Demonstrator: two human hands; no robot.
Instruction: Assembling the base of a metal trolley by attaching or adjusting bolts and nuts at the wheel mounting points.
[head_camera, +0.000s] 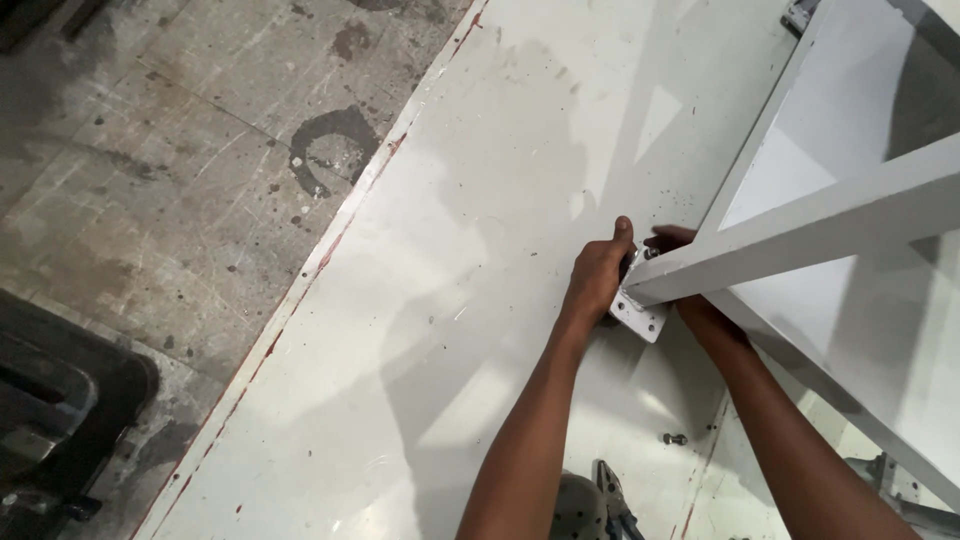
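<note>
both hands work at the foot plate (640, 316) of a white beam (800, 235) lying on a grey panel (450, 300). left hand (598, 275) grips the plate's edge; right hand (690, 290), mostly hidden, grip unclear. one bolt (673, 438) lies loose nearby, so fastening looks unfinished. pliers (612, 495) rest below.

White floor panel (480, 330) — loose bolt (674, 438), pliers (612, 495).

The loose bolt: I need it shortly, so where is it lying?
In the head view the loose bolt lies on the white floor panel, lower right of centre, between the person's forearms, below the mounting plate.
</note>
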